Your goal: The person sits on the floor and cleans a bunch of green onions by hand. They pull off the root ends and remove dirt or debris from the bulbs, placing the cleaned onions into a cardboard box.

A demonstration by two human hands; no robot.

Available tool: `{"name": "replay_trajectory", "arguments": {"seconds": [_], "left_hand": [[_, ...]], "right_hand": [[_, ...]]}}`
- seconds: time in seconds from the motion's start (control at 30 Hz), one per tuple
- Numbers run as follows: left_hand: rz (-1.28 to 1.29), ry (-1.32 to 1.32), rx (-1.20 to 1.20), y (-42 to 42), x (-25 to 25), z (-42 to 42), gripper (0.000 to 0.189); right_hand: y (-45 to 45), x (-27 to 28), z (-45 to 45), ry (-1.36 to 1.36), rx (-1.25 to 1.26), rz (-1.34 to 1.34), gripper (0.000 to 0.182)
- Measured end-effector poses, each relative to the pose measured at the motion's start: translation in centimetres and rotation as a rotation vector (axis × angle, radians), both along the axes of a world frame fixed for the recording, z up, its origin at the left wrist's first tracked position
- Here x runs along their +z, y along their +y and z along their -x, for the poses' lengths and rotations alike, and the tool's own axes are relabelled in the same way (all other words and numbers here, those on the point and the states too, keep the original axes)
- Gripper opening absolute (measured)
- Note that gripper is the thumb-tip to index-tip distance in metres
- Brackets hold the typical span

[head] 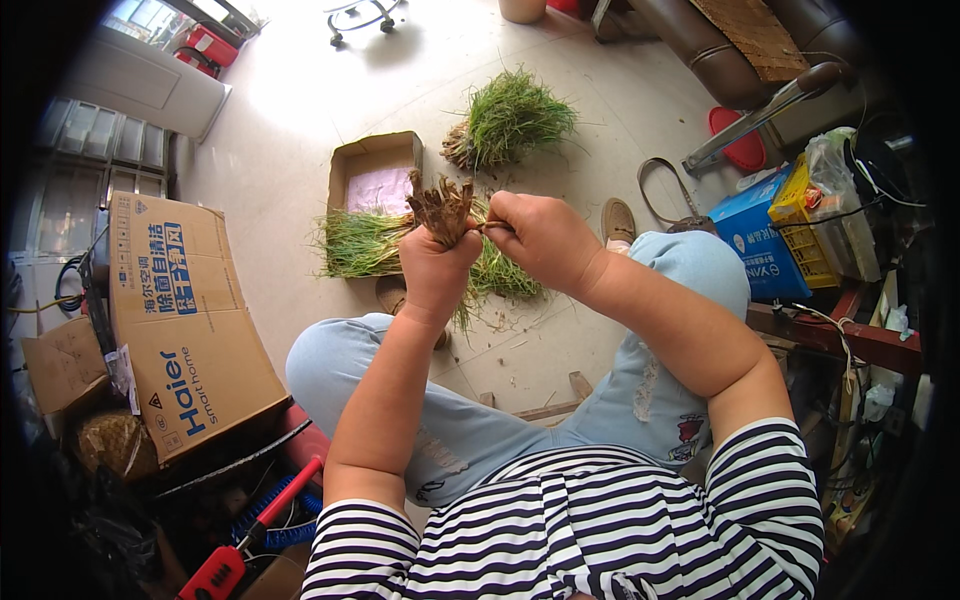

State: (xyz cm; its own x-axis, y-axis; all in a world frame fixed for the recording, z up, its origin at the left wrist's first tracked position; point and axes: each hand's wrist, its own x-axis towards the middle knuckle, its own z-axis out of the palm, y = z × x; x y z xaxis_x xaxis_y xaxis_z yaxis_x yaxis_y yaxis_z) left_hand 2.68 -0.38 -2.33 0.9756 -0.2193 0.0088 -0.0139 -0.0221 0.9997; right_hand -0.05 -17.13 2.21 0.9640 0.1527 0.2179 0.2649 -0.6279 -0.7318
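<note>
My left hand (439, 270) is closed around a bundle of green-leaved stalks, its brown root ends (444, 214) pointing up out of the fist. Beside it, my right hand (551, 240) pinches a thin brown strand (495, 225) that reaches toward the bundle; whether it is a stem or a tie I cannot tell. Below and behind the hands lie loose green stalks (504, 274). More stalks (364, 244) rest across the near part of a shallow cardboard box (339, 169) with a pink sheet (386, 187) inside. Farther off, a large heap of the green plants (517, 120) sits on the floor.
A large Haier carton (195, 322) stands at the left, near a red-handled tool (217, 566). At the right are a blue box (761, 232), a yellow plastic crate (806, 225) and a bag strap (667, 176). Plant scraps (517, 322) litter the tiled floor between my legs.
</note>
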Motion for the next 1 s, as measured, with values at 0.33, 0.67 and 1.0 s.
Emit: {"name": "replay_trajectory", "arguments": {"seconds": [0.33, 0.67, 1.0], "left_hand": [[0.158, 0.11, 0.024, 0.0, -0.3, -0.1, 0.007], [0.401, 0.463, -0.129, 1.3, 2.5, -0.8, 0.007], [0.036, 0.451, -0.327, 1.5, 3.3, 0.3, 0.012]], "right_hand": [[0.3, -0.2, 0.0, -0.025, 0.007, -0.04, 0.012], [-2.2, 0.9, -1.5, 0.44, 0.06, -0.557, 0.011], [-3.7, 1.9, -2.0, 0.689, -0.022, -0.912, 0.01]]}}
